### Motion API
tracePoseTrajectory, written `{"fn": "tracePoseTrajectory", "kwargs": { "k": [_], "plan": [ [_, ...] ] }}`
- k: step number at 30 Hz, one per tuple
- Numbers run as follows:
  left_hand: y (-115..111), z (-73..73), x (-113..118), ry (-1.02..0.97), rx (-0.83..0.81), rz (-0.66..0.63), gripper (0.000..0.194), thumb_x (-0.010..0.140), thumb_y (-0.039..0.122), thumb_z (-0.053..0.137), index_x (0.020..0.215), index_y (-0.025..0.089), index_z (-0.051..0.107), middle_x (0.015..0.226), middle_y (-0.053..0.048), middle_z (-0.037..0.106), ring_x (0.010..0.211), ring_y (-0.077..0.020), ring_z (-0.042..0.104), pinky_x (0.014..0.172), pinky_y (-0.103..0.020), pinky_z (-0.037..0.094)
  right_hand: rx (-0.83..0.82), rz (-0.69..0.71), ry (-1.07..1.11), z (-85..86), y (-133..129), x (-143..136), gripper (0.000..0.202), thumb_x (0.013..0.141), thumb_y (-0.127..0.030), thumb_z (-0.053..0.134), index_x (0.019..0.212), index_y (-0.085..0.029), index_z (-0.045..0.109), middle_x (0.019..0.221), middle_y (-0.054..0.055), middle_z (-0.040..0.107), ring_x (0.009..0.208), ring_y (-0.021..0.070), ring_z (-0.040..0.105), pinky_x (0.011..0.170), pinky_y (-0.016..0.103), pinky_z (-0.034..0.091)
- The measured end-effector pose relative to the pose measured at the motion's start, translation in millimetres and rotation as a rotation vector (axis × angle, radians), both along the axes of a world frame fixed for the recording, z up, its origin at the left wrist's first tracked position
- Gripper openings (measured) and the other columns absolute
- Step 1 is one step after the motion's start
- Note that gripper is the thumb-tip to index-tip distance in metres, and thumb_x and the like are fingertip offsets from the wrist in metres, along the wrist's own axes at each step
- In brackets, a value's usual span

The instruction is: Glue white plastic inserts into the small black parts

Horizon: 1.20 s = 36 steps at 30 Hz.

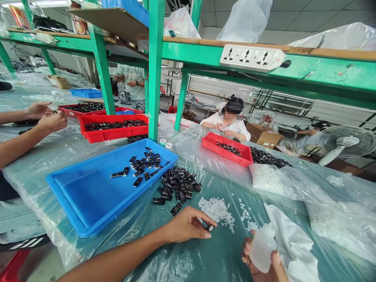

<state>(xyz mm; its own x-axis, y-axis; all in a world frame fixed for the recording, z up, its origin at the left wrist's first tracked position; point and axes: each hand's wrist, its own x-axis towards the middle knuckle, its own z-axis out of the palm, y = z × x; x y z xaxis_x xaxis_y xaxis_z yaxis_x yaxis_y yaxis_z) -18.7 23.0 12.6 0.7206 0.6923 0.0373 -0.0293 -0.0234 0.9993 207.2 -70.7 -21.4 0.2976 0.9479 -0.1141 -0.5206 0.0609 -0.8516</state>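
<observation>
A blue tray [94, 192] holds black pieces [147, 164] near its far right corner, maybe so they stay together. More sit in a black pile [180, 184] against its right side, likely for easy reach. The left hand [185, 225] pinches one small black piece [210, 228] between thumb and finger, perhaps so its white end shows. White bits [217, 209] lie just past it. The right hand's [266, 276] fingers wrap a cloudy bottle [262, 248], beside a white cloth [295, 246].
</observation>
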Motion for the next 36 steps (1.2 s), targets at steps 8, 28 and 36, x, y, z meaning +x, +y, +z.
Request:
{"fn": "tracePoseTrajectory", "kwargs": {
  "k": [8, 28, 36],
  "plan": [
    [-4, -4.9, 5, -0.084, -0.353, -0.059, 0.046, 0.069, 0.044, 0.07, 0.101, 0.011, 0.067, 0.077, -0.008, 0.066, 0.056, -0.0123, 0.061, 0.057, -0.023, 0.048, 0.038, 0.165, 0.337, 13.1, -1, -10, 0.025, 0.077, -0.046, 0.051, 0.08, -0.022, 0.058, 0.063, -0.001, 0.046, 0.048, 0.0089, 0.035, 0.046, 0.025, 0.037],
    [-9, -13.4, 9, 0.05, 0.018, -0.054, 0.043, 0.067, 0.036, 0.073, 0.104, 0.014, 0.069, 0.093, -0.01, 0.067, 0.072, -0.0176, 0.061, 0.06, -0.023, 0.045, -0.144, 0.031, 0.411, -7.2, 5, -17, 0.033, 0.074, -0.051, 0.063, 0.078, -0.018, 0.061, 0.049, -0.006, 0.043, 0.04, 0.0047, 0.032, 0.042, 0.021, 0.033],
    [-11, -8.8, 8, 0.088, 0.12, -0.015, 0.038, 0.07, 0.032, 0.071, 0.105, 0.016, 0.069, 0.089, -0.008, 0.066, 0.071, -0.0159, 0.058, 0.06, -0.021, 0.044, -0.178, -0.031, 0.085, -19.9, 3, -18, 0.045, 0.069, -0.053, 0.067, 0.092, -0.015, 0.063, 0.045, -0.007, 0.042, 0.038, 0.005, 0.031, 0.042, 0.021, 0.032]
  ]
}}
